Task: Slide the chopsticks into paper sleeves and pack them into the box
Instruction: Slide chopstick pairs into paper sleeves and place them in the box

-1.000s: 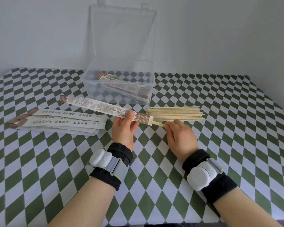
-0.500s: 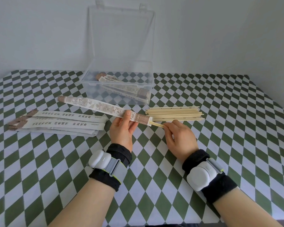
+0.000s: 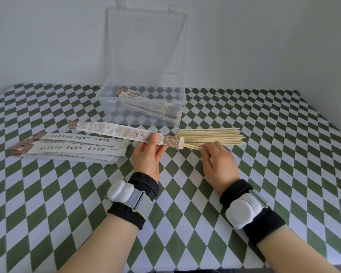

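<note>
— Inside the box [image 3: 110, 109], what's packed?
— A few sleeved pairs [image 3: 152, 106]. Left hand [image 3: 147, 156] pinches a sleeve [image 3: 116, 132]; right hand [image 3: 219, 160] pinches chopsticks [image 3: 193, 147] mostly inside it. Loose sticks [image 3: 215, 135] and empty sleeves [image 3: 73, 148] lie unpacked.

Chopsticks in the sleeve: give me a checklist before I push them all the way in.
1. Left hand grips the held sleeve: ok.
2. Right hand pinches the chopstick pair: ok.
3. Pair's tips inside the sleeve mouth: ok.
4. Pair fully seated: not ok, the ends stick out.
5. Box lid open, room inside: ok.
6. Sleeve's far end intact: cannot tell.
</note>
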Tool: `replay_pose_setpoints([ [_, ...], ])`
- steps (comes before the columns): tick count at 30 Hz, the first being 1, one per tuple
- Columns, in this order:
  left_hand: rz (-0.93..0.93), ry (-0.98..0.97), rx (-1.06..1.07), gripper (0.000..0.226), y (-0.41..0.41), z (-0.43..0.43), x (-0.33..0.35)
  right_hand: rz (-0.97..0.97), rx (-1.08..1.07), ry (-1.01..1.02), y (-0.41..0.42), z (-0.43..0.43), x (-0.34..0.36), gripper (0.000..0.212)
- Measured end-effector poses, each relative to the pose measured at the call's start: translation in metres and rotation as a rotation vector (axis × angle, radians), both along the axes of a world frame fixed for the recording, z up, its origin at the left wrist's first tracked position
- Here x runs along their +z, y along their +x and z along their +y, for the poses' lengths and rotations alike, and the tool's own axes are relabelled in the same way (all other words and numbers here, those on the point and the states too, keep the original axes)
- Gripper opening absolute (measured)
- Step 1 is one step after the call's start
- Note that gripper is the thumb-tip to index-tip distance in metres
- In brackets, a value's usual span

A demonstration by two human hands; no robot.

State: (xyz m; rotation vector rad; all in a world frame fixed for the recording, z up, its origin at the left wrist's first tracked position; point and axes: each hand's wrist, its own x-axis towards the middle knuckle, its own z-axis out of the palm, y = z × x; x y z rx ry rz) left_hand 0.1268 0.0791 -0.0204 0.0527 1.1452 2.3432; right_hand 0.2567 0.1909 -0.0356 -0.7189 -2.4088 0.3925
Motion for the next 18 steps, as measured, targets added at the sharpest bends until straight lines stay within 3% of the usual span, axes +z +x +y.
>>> replay_pose_setpoints([
  [9, 0.098, -0.084, -0.172, 0.006, 0.0065, 0.0029, -0.0016, -0.047, 0.188, -0.087, -0.0023, -0.0063, 0.0012, 0.024],
  [18, -0.014, 0.003, -0.121, 0.018, 0.0024, 0.0010, 0.0020, 0.008, 0.121, -0.249, 0.0000, -0.0011, 0.0024, 0.021],
])
